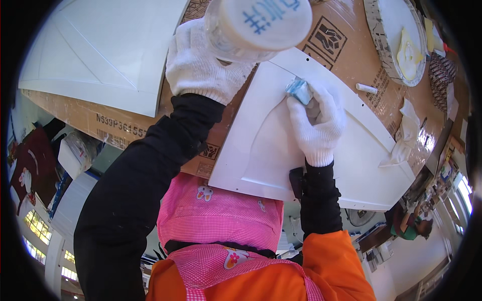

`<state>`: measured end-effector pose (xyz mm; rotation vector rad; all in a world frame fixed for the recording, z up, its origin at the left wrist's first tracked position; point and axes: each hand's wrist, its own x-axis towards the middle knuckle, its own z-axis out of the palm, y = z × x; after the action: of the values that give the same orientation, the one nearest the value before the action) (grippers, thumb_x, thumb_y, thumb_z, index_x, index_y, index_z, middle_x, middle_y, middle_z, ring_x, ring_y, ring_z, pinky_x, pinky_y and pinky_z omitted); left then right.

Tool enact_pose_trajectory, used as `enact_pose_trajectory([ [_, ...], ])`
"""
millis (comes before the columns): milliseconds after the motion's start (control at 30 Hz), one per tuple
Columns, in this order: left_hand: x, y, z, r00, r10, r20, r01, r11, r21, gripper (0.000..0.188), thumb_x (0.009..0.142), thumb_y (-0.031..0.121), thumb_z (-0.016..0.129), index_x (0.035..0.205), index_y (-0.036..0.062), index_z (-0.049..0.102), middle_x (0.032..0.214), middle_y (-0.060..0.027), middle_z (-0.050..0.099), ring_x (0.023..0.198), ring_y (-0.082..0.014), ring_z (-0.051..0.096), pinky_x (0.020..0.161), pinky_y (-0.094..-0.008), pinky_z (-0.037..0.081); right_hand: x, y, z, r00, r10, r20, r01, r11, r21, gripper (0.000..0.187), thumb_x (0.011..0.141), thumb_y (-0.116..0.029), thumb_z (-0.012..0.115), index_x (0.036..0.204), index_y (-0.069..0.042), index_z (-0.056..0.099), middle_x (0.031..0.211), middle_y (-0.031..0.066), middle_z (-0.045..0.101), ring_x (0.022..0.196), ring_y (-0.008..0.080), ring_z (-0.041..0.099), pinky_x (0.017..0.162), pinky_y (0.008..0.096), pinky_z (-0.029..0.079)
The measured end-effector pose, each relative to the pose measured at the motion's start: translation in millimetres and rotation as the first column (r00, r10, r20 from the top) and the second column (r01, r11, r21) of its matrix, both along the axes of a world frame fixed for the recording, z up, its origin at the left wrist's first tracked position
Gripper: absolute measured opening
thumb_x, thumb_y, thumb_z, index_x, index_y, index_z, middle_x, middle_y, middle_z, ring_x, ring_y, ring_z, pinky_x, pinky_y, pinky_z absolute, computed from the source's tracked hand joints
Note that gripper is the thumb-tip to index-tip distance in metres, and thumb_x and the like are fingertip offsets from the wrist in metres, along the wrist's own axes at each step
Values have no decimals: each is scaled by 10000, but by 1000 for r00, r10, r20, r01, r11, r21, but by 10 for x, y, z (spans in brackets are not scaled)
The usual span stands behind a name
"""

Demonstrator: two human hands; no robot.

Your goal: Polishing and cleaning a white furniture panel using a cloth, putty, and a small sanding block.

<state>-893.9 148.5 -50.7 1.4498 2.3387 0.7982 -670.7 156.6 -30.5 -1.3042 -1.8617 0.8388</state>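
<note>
Right hand (pixel 319 123), head view: I pinch a blue block (pixel 299 92) between gloved thumb and fingers, over the far part of the white panel (pixel 263 150). Left hand (pixel 198 62): partly hidden by the clear jar (pixel 263 22); whether I grip it, I cannot tell.

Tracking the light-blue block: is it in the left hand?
No, the right hand holds the light-blue block over the white panel.

place: workshop | signs: cardboard-covered worktop (pixel 359 65), white panels (pixel 271 145), person in green (pixel 407 232) beyond
</note>
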Motion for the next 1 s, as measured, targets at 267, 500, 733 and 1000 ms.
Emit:
enact_pose_trajectory([
  [267, 77, 30, 37, 998, 11, -56, -4, 992, 127, 567, 734, 462, 887, 1136, 97, 721, 1081, -77, 753, 992, -262, 724, 889, -388, 578, 0, 26, -67, 994, -80, -72, 74, 994, -78, 378, 750, -46, 825, 1107, -34, 702, 957, 75, 662, 729, 144, 632, 623, 254, 514],
  [500, -28, -12, -55, 991, -20, -136, 39, 989, 142, 587, 725, 452, 893, 1143, 84, 707, 1055, -83, 750, 971, -267, 721, 884, -392, 575, 57, -75, -19, 997, 77, -32, -77, 997, -9, 398, 752, -46, 822, 1129, -34, 695, 980, 79, 663, 740, 147, 635, 671, 257, 523],
  [733, -1, 36, -32, 995, -32, -97, 50, 979, 197, 666, 749, 428, 889, 1237, 45, 648, 1083, -97, 747, 998, -252, 710, 890, -377, 563, 37, -14, -24, 999, -15, -47, 13, 999, -39, 407, 752, -41, 816, 1141, -51, 696, 973, 75, 659, 767, 147, 639, 692, 275, 530],
  [1000, 12, 37, -38, 1000, 6, 2, -6, 987, 163, 714, 737, 387, 909, 1268, -3, 633, 1103, -127, 742, 1032, -244, 703, 915, -345, 554, -72, -176, 89, 818, -237, -524, 19, 922, -387, 367, 819, -65, 805, 1153, 12, 677, 975, 26, 677, 832, 107, 631, 764, 260, 531],
])
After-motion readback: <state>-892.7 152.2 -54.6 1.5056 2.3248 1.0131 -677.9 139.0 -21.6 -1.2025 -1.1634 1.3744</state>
